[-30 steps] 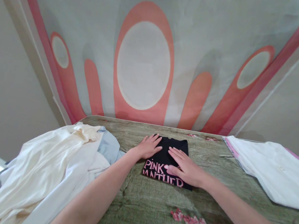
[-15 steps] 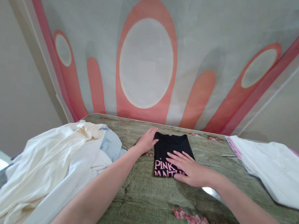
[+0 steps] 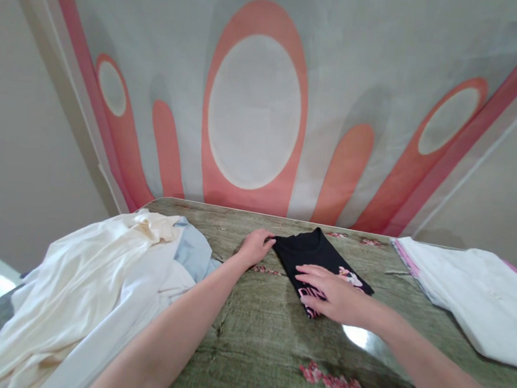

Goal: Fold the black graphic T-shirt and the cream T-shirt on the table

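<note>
Left arm (image 3: 178, 328) stretched toward far edge of wood-grain table (image 3: 240, 357), angled rightward; left hand (image 3: 255, 247) low over tabletop, fingers bent, thumb and fingertips pinching corner of folded black T-shirt (image 3: 293, 254). T-shirt lies askew near far edge, about midway along. Right arm (image 3: 434, 370) slants leftward; right hand (image 3: 335, 293) palm down across T-shirt's pink print, fingers extended, slightly parted, clasping nothing. Cream and white clothes (image 3: 90, 281) heaped by table's left edge, beside left arm; white garment (image 3: 484, 301) reaches far edge, well right of T-shirt.
</note>
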Demonstrator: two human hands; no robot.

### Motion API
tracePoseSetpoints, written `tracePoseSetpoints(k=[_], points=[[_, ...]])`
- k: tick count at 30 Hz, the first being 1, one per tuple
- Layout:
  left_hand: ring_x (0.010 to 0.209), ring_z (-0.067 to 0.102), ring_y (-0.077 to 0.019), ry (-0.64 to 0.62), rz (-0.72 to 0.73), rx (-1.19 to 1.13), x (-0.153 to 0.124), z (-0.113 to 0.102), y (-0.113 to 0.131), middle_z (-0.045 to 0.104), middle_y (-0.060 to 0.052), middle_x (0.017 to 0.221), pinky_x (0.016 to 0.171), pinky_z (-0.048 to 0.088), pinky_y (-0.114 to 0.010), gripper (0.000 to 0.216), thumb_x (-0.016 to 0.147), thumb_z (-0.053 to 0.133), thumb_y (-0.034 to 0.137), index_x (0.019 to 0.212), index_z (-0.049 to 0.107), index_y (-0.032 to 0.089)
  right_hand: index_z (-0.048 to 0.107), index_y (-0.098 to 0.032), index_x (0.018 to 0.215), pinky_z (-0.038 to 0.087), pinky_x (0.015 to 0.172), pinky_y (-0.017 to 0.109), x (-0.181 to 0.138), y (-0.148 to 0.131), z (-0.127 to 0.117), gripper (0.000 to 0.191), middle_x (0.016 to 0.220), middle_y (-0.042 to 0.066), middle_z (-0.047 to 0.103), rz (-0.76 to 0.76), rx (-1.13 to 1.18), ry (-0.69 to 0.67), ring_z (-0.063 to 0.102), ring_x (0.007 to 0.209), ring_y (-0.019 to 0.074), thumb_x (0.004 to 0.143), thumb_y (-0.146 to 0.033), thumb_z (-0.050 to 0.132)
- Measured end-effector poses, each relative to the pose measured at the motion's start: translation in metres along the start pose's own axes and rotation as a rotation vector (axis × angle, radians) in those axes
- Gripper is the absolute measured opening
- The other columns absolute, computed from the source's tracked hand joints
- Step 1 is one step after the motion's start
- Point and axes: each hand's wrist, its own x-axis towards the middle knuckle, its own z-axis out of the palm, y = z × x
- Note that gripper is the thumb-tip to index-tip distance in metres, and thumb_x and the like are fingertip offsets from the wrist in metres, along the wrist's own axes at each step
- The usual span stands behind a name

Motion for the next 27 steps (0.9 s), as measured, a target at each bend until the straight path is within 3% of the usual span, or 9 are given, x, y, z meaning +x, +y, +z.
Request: tracePoseSetpoints(k=[6,11,15,18,21,24,27], points=[[0.098,0.054,-0.0194,-0.004,-0.067,0.042,0.001,0.000,0.005,0.062,-0.006,0.100,0.090,0.041,-0.033,0.021,0.085,0.050,0.031,0.096,0.063,0.018,0.024,-0.020,0.142,0.010,0.111,0.046,0.005,-0.013,0.032,0.070,0.149,0.008,0.017,-0.044,-0.083,0.012,0.015,0.136,0.0251,0.085,-0.060,0.034],[0.097,0.054,-0.0209,0.013,-0.126,0.073,0.001,0.000,0.010,0.061,-0.008,0.099,0.090,0.041,-0.035,0.019,0.084,0.049,0.028,0.091,0.062,0.017,0.016,-0.019,0.144,0.007,0.111,0.047,-0.001,-0.019,0.033,0.077,0.149,0.009,0.009,-0.046,-0.098,-0.048,0.008,0.137,0.0262,0.083,-0.064,0.033],[0.107,0.050,-0.0205,0.056,-0.119,0.088,-0.003,-0.010,0.024,0.057,-0.009,0.111,0.095,0.037,-0.036,0.025,0.086,0.042,0.020,0.106,0.055,0.017,0.018,-0.021,0.143,0.007,0.111,0.047,-0.001,-0.018,0.028,0.073,0.150,0.007,0.011,-0.074,-0.027,-0.075,0.009,0.137,0.0253,0.084,-0.061,0.034],[0.121,0.039,-0.0180,0.029,0.081,0.100,-0.009,-0.016,0.044,0.049,-0.007,0.127,0.102,0.029,-0.035,0.033,0.089,0.035,0.019,0.119,0.048,0.018,0.018,-0.019,0.143,0.015,0.111,0.041,0.004,-0.004,0.025,0.068,0.149,0.007,0.017,-0.052,0.051,-0.012,0.014,0.136,0.0219,0.088,-0.056,0.030],[0.129,0.030,-0.0180,-0.114,0.292,0.156,-0.015,-0.012,0.060,0.041,-0.007,0.137,0.107,0.021,-0.035,0.038,0.093,0.029,0.029,0.127,0.043,0.017,0.019,-0.011,0.143,0.018,0.111,0.040,0.011,0.022,0.024,0.070,0.148,0.012,0.021,0.091,0.002,0.190,0.017,0.135,0.0218,0.089,-0.055,0.028],[0.132,0.026,-0.0200,-0.246,0.320,0.217,-0.020,-0.003,0.067,0.034,-0.008,0.142,0.108,0.017,-0.038,0.050,0.093,0.025,0.044,0.133,0.037,0.017,0.024,-0.011,0.142,0.018,0.111,0.044,0.014,0.053,0.026,0.071,0.147,0.012,0.022,0.163,-0.090,0.273,0.018,0.135,0.0241,0.088,-0.057,0.028],[0.132,0.025,-0.0203,-0.281,0.310,0.230,-0.021,0.002,0.066,0.031,-0.008,0.143,0.108,0.016,-0.038,0.056,0.093,0.021,0.050,0.137,0.033,0.017,0.030,-0.016,0.140,0.018,0.110,0.046,0.013,0.072,0.031,0.070,0.147,0.010,0.023,0.188,-0.134,0.189,0.018,0.135,0.0257,0.087,-0.060,0.026]])
